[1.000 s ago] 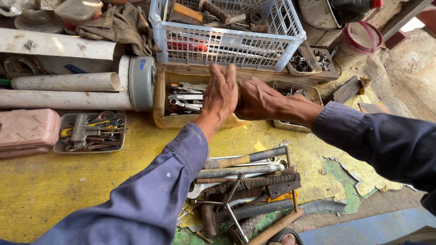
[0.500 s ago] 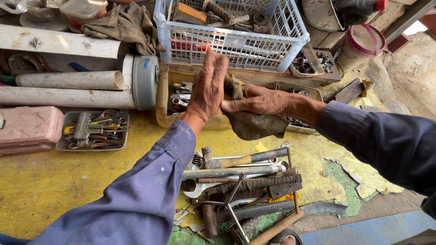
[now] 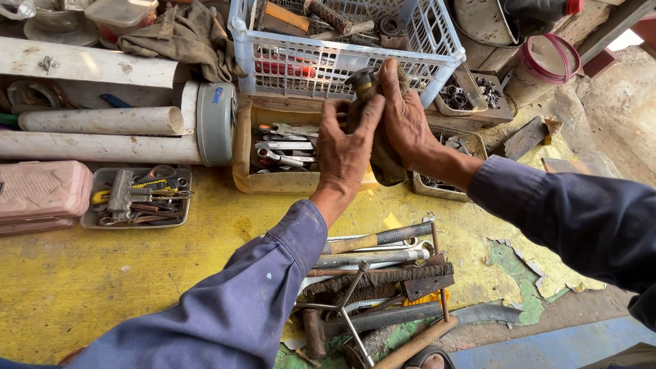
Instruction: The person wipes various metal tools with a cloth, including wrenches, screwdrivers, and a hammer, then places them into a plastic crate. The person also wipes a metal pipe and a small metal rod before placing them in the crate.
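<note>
Rag [image 3: 383,160] between both hands' fingers [image 3: 391,82]

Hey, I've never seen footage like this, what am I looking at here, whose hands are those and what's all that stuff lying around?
This is one view from a camera worn on a person's head, looking down at their own two bare hands. The right hand grips a dark rag wrapped around a small metal part; the left hand presses flat against the rag. Below lies a yellow surface with a pile of long tools, a tray of pliers, a box of spanners, white pipes and a white plastic basket.
</note>
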